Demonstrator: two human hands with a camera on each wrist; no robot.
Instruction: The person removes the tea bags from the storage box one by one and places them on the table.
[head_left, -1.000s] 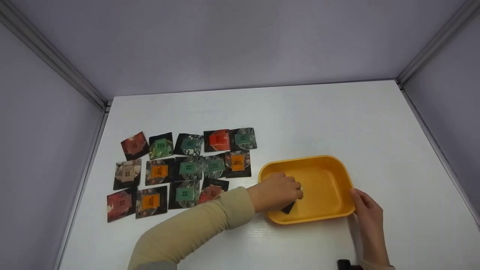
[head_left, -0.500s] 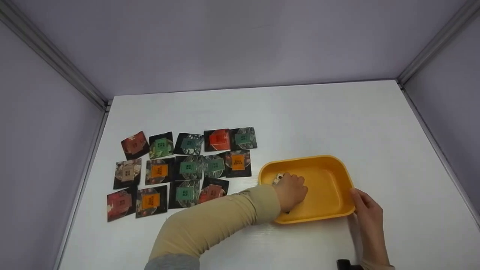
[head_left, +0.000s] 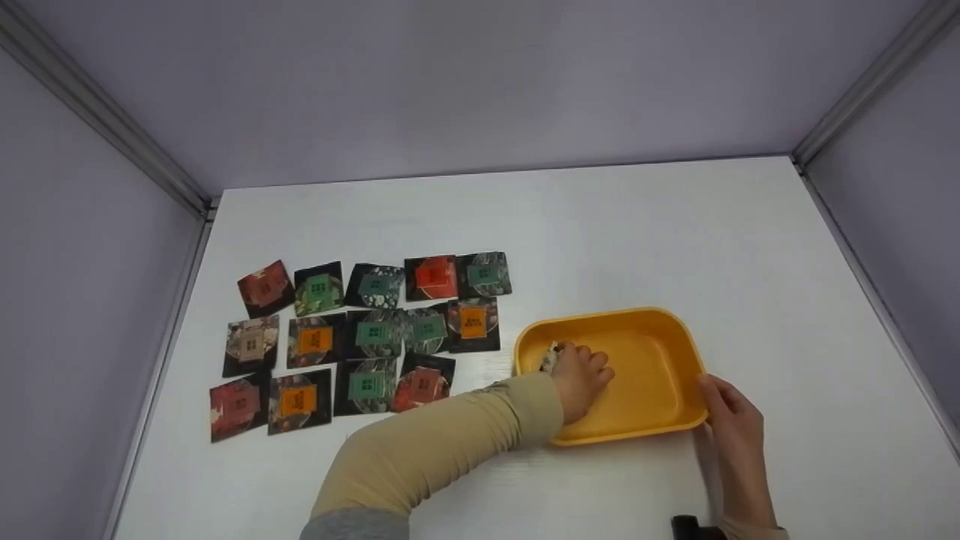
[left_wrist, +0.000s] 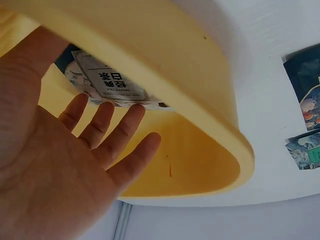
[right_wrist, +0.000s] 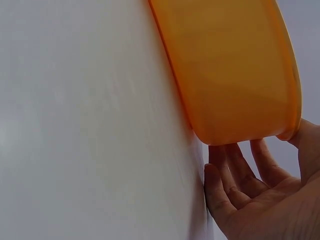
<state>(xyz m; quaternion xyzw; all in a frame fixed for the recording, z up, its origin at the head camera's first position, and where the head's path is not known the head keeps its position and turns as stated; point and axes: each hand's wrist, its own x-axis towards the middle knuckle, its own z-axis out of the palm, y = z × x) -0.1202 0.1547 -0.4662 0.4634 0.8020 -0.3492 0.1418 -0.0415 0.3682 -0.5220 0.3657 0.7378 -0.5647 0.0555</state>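
Note:
My left hand (head_left: 579,382) is inside the left part of a yellow plastic tray (head_left: 646,375). Beside its fingers lies a tea sachet (head_left: 551,358) with a pale label reading "White Tea" in the left wrist view. There the spread, relaxed fingers (left_wrist: 127,130) touch the lower edge of that sachet (left_wrist: 112,82); the thumb tip is hidden behind the tray rim. My right hand (head_left: 739,420) grips the tray's right end, thumb at the rim and fingers against the outer wall, which the right wrist view shows from the side.
Several square tea sachets, black with green, orange and red labels, lie in three rough rows left of the tray, such as an orange one (head_left: 474,324). The white table (head_left: 637,225) ends at grey walls (head_left: 480,90) at the back and sides.
My left hand, holding the sachet over the tray's left edge, has moved right and down into the tray, and its fingers have loosened. The right hand stays on the tray's end.

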